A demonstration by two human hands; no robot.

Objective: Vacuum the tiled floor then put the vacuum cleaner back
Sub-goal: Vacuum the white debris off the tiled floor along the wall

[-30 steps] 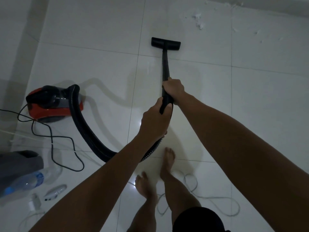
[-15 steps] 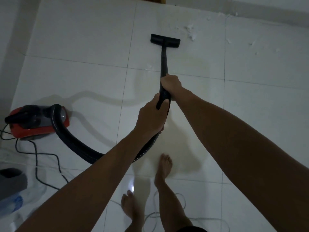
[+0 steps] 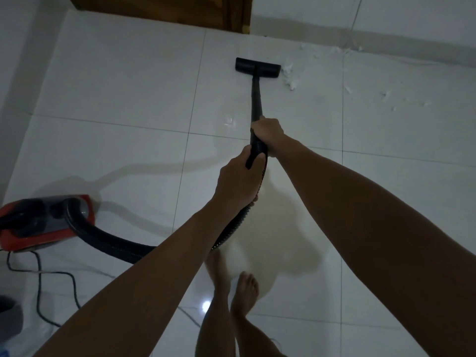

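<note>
Both fists wrapped tight, right hand on the wand, left hand just behind on the hose, floor head far beyond the fingers beside white scraps unvacuumed, red canister trailing left, putting-away not yet begun.

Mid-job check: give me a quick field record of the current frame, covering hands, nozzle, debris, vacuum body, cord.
left hand: grips the hose end of the wand
right hand: grips the wand further down
nozzle: flat on the tiled floor, near the far wall
debris: white scraps just right of the nozzle, more scattered farther right
vacuum body: red, on floor at left, hose attached
cord: black, loose on floor by the body
</note>
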